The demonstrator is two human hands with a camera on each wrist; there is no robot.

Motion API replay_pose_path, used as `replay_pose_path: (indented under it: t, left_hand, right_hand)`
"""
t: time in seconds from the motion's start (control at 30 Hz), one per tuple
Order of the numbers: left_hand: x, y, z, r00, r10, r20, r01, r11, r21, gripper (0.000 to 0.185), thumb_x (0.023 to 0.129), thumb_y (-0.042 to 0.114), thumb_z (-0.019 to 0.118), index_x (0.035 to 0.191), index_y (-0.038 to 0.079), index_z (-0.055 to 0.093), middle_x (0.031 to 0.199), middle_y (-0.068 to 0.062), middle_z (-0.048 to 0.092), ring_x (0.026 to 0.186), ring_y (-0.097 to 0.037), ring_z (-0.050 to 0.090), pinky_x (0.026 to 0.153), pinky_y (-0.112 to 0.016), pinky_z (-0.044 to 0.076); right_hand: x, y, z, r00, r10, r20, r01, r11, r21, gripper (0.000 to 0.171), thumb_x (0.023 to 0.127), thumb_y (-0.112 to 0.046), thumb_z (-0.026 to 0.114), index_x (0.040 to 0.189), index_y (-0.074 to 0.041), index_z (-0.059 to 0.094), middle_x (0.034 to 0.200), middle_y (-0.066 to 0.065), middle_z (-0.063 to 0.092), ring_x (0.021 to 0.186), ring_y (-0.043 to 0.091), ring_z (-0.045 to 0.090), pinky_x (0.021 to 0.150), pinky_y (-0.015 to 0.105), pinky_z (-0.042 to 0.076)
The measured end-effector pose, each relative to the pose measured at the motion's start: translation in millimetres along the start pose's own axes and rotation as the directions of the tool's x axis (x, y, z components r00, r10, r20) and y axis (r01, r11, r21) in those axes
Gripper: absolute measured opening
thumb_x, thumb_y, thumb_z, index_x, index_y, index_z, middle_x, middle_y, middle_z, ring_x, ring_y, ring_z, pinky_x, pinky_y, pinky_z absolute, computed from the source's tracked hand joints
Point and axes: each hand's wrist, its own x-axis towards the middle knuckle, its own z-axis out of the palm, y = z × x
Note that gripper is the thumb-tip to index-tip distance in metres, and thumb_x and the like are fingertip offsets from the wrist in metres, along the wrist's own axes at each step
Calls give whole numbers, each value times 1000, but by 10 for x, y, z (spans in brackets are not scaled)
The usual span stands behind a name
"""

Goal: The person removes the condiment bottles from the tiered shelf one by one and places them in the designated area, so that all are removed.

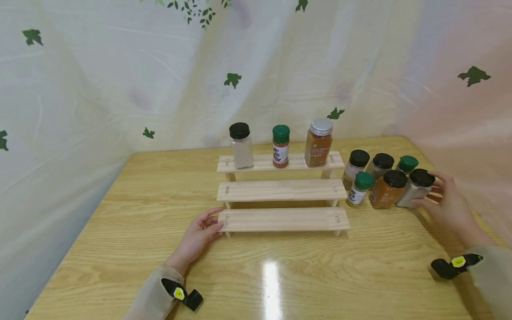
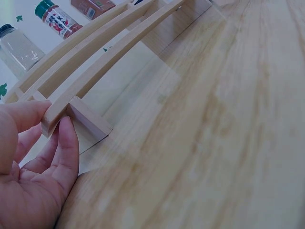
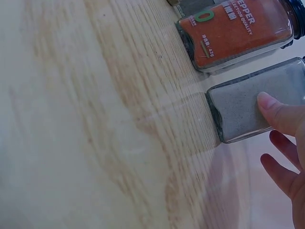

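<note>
Desk point(image 1: 140, 191): lower half of head frame. Three-step rack point(image 1: 282, 190) on it, centre. Right hand point(image 1: 452, 209), right of frame: fingers gripping grey jar point(image 1: 413, 194), thumb on its body, index at its black lid. Left hand point(image 1: 200, 233), lower centre-left: fingers pinching left end of rack's lowest step. Grey jar ends the group's front row, just beside orange jar point(image 1: 385, 193). Top step: silver-lidded jar point(image 1: 318, 146) right, pale jar point(image 1: 242, 152) left, small red jar point(image 1: 281, 151) between; all upright. Small green-lidded jar point(image 1: 356, 196): front left of group.
</note>
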Motion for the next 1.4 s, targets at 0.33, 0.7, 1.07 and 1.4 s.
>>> replay_pose_path:
  t: [0.33, 0.7, 1.07, 1.4]
  left_hand:
    - [14, -20, -5, 1000, 2, -22, -2, 1000, 8, 51, 92, -2, 54, 140, -5, 36, 96, 6, 60, 88, -4, 60, 76, -17, 53]
    - [-8, -12, 15, 1000, 10, -13, -10, 1000, -1, 52, 93, -2, 53, 141, -6, 34, 97, 5, 59, 88, -4, 60, 77, -17, 53]
    - [4, -59, -18, 993, 118, 33, -117, 993, -27, 58, 89, 17, 66, 138, -3, 41, 97, 4, 61, 88, -4, 60, 76, -17, 53]
    - [5, -12, 9, 999, 30, -10, -30, 1000, 6, 52, 92, 2, 57, 139, -7, 36, 95, 5, 60, 87, -3, 60, 76, -16, 53]
  right_hand:
    - [20, 17, 1, 1000, -10, 4, 10, 1000, 20, 84, 84, 0, 69, 144, 0, 10, 120, 45, 39, 98, 60, 44, 59, -5, 30]
    - [17, 64, -63, 999, -20, -37, 24, 994, 106, 82, 85, -4, 68, 147, -8, 16, 116, 5, 46, 92, -11, 41, 72, 2, 40]
    - [245, 654, -133, 985, -26, -173, 32, 999, 32, 87, 83, -17, 73, 148, -31, 17, 114, -26, 38, 94, -20, 36, 76, -5, 32]
    - [60, -430, -285, 988, -21, -152, 36, 995, 97, 73, 87, -10, 67, 147, -15, 25, 109, -33, 34, 95, -20, 33, 86, -4, 31]
